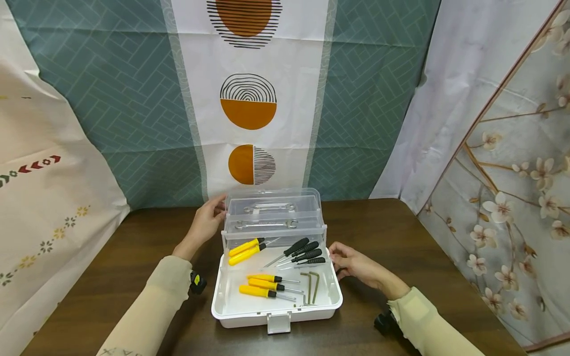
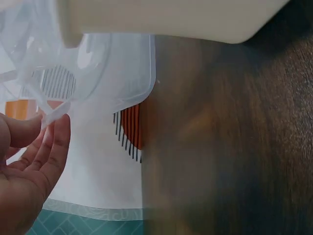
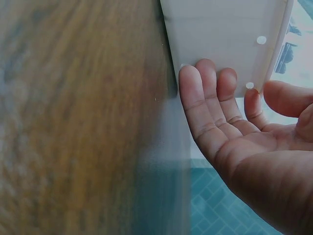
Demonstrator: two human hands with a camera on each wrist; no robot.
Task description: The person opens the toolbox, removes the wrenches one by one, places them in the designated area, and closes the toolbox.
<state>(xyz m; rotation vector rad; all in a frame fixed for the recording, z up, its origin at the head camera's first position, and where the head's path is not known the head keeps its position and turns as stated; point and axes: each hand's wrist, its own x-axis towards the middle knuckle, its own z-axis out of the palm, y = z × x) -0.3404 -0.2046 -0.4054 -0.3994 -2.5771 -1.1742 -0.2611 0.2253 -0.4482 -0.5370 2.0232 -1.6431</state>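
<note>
A: Where's that white plastic toolbox (image 1: 245, 320)?
B: Six o'clock, head view. Hands well apart: left hand (image 1: 206, 223) pinches its translucent plastic lid (image 1: 273, 216) around ten, right hand (image 1: 355, 264), loosely bent, touches its side around three.

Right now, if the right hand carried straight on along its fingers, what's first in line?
The right side wall of the white rectangular plastic toolbox. The right hand looks right at it; depth leaves unclear whether they already touch.
</note>
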